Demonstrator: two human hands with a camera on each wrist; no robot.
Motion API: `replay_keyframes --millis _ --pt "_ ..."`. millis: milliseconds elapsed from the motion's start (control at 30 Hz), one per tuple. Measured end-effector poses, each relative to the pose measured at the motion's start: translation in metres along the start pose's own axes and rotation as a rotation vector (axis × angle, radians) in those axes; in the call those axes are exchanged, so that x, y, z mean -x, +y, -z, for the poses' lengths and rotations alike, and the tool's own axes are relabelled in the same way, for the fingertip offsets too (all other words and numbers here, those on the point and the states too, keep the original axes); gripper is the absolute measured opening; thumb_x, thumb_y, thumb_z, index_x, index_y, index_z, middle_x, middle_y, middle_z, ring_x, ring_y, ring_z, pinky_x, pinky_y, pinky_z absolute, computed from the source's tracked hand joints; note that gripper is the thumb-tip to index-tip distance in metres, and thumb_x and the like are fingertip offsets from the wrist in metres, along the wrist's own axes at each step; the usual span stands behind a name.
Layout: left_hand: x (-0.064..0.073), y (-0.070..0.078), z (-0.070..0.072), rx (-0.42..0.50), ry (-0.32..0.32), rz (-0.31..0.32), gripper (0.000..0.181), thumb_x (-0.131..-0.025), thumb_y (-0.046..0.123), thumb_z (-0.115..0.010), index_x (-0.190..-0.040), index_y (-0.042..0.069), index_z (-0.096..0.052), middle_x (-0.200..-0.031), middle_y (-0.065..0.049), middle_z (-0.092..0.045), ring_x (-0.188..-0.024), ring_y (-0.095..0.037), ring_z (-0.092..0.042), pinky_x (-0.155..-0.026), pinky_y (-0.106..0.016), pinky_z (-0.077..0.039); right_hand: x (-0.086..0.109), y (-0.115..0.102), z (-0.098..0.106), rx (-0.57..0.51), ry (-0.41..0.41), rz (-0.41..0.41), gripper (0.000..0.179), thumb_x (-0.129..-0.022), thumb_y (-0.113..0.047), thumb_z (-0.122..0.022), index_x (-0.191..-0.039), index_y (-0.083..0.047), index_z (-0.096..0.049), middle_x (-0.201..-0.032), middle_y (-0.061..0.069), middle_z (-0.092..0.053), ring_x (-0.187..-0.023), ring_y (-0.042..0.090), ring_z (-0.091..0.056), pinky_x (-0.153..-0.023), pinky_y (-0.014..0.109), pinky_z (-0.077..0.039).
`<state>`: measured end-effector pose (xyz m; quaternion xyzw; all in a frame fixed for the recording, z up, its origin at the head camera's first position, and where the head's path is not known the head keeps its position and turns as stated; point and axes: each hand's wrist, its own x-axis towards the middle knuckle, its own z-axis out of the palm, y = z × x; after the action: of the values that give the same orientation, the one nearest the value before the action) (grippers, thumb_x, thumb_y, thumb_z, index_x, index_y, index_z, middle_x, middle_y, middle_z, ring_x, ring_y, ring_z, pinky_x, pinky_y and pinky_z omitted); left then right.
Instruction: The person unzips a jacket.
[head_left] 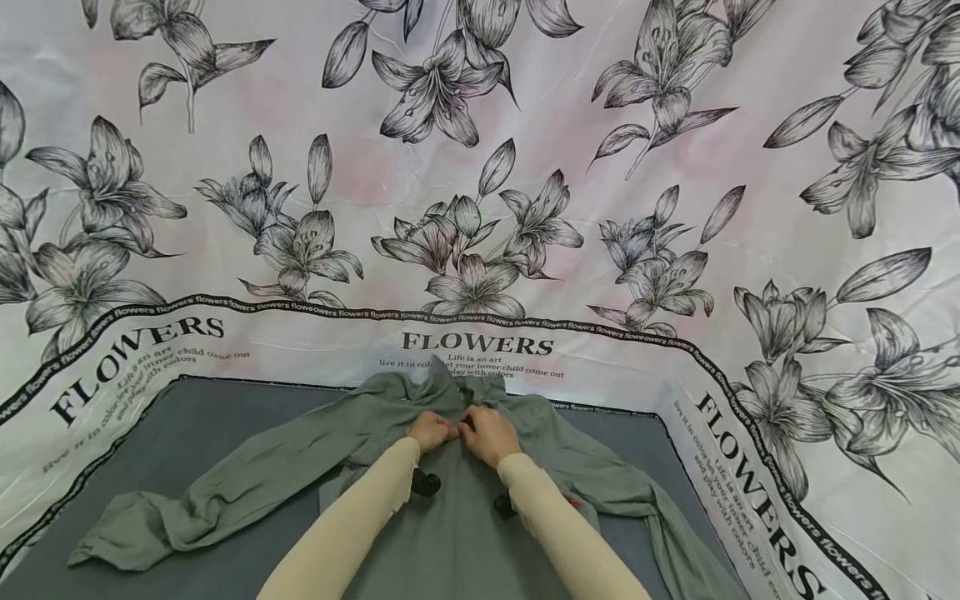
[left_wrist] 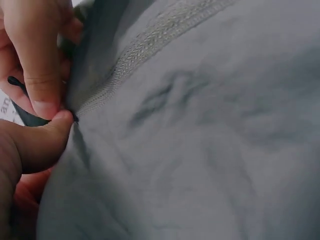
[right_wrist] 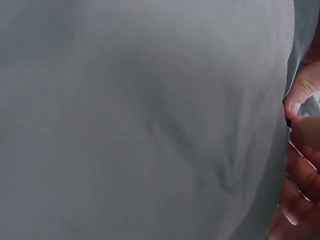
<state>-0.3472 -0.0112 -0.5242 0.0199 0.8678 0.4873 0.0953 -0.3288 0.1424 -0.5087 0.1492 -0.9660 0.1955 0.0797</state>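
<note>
A grey-green long-sleeved garment lies spread out, its collar pointing away from me. My left hand and right hand meet at the front middle, just below the collar. Each pinches the fabric there between thumb and fingers, the fingertips nearly touching. In the left wrist view a textured band runs along the cloth to the pinched spot. A tiny dark piece shows at the fingertips in the right wrist view; its kind is too small to tell.
The garment lies on a dark grey surface with a black-edged border. Its left sleeve stretches toward the near left, the other sleeve to the right. A white flower-printed cloth surrounds the surface and rises behind it.
</note>
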Motion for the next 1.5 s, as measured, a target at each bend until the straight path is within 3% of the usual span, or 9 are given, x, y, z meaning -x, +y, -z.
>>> replay_keyframes --millis 267,467,600,700,767,867,1067,1300,1500 --pt "-0.009 -0.008 -0.004 0.13 -0.062 -0.011 0.034 -0.093 0.015 -0.064 -0.06 0.012 -0.059 -0.06 0.005 -0.047 -0.063 -0.014 -0.041 -0.064 -0.025 -0.036 -0.001 0.005 -0.004 0.023 0.032 -0.011 0.01 -0.096 -0.023 -0.069 -0.1 -0.016 -0.075 -0.096 0.002 -0.075 -0.079 0.016 -0.068 -0.067 0.033 -0.055" --pt "-0.009 -0.006 0.001 0.155 -0.057 0.04 0.04 -0.089 0.021 -0.065 -0.054 0.019 -0.047 -0.061 0.004 -0.049 -0.081 -0.02 -0.054 -0.083 -0.034 -0.046 0.001 -0.001 -0.002 0.09 0.074 0.07 0.007 -0.094 -0.023 -0.073 -0.095 -0.018 -0.076 -0.092 0.003 -0.072 -0.081 0.017 -0.067 -0.068 0.034 -0.055" --pt "-0.004 -0.005 0.007 0.183 -0.078 0.043 0.037 -0.087 0.019 -0.065 -0.055 0.016 -0.046 -0.063 0.001 -0.051 -0.091 -0.024 -0.06 -0.093 -0.04 -0.051 0.003 -0.004 -0.001 0.127 0.08 0.108 0.007 -0.093 -0.025 -0.073 -0.094 -0.018 -0.077 -0.089 0.002 -0.07 -0.08 0.017 -0.066 -0.067 0.033 -0.055" --pt "-0.001 -0.003 0.01 0.199 -0.098 0.048 0.028 -0.088 0.019 -0.064 -0.063 0.012 -0.056 -0.075 -0.006 -0.063 -0.1 -0.027 -0.063 -0.1 -0.043 -0.051 0.002 -0.005 -0.001 0.133 0.077 0.123 0.008 -0.094 -0.025 -0.073 -0.094 -0.019 -0.077 -0.089 0.002 -0.071 -0.082 0.017 -0.067 -0.067 0.034 -0.056" --pt "0.0 -0.003 0.012 0.195 -0.112 0.049 0.021 -0.088 0.022 -0.065 -0.072 0.009 -0.066 -0.096 -0.011 -0.071 -0.106 -0.028 -0.064 -0.103 -0.045 -0.051 0.001 -0.004 0.0 0.122 0.071 0.12 0.007 -0.094 -0.025 -0.073 -0.093 -0.018 -0.076 -0.09 0.003 -0.071 -0.083 0.018 -0.067 -0.068 0.034 -0.056" --pt "-0.001 -0.002 0.014 0.178 -0.134 0.044 0.022 -0.089 0.026 -0.066 -0.083 0.006 -0.073 -0.116 -0.016 -0.07 -0.109 -0.029 -0.063 -0.105 -0.045 -0.05 0.0 -0.003 0.002 0.111 0.056 0.108 0.007 -0.094 -0.024 -0.072 -0.094 -0.018 -0.076 -0.09 0.003 -0.072 -0.083 0.018 -0.067 -0.069 0.036 -0.056" --pt "-0.003 -0.004 0.011 0.176 -0.106 0.045 0.024 -0.088 0.027 -0.068 -0.081 0.005 -0.076 -0.115 -0.014 -0.072 -0.106 -0.026 -0.064 -0.103 -0.044 -0.051 0.0 -0.002 0.004 0.116 0.042 0.112 0.009 -0.095 -0.025 -0.072 -0.095 -0.017 -0.077 -0.091 0.003 -0.072 -0.084 0.019 -0.067 -0.071 0.037 -0.056" --pt "-0.011 -0.008 0.004 0.261 -0.049 0.097 0.042 -0.082 0.024 -0.073 -0.113 -0.004 -0.072 -0.134 -0.022 -0.063 -0.115 -0.034 -0.062 -0.106 -0.048 -0.049 0.004 -0.004 0.005 0.143 0.08 0.17 0.008 -0.094 -0.025 -0.073 -0.092 -0.018 -0.078 -0.086 0.0 -0.072 -0.08 0.016 -0.066 -0.07 0.035 -0.056" --pt "-0.016 -0.009 0.003 0.308 -0.052 0.158 0.046 -0.082 0.025 -0.07 -0.118 -0.004 -0.067 -0.132 -0.022 -0.061 -0.108 -0.032 -0.06 -0.104 -0.048 -0.049 0.007 -0.006 0.008 0.166 0.08 0.199 0.008 -0.094 -0.024 -0.073 -0.093 -0.018 -0.079 -0.083 -0.002 -0.07 -0.078 0.015 -0.063 -0.068 0.033 -0.055"
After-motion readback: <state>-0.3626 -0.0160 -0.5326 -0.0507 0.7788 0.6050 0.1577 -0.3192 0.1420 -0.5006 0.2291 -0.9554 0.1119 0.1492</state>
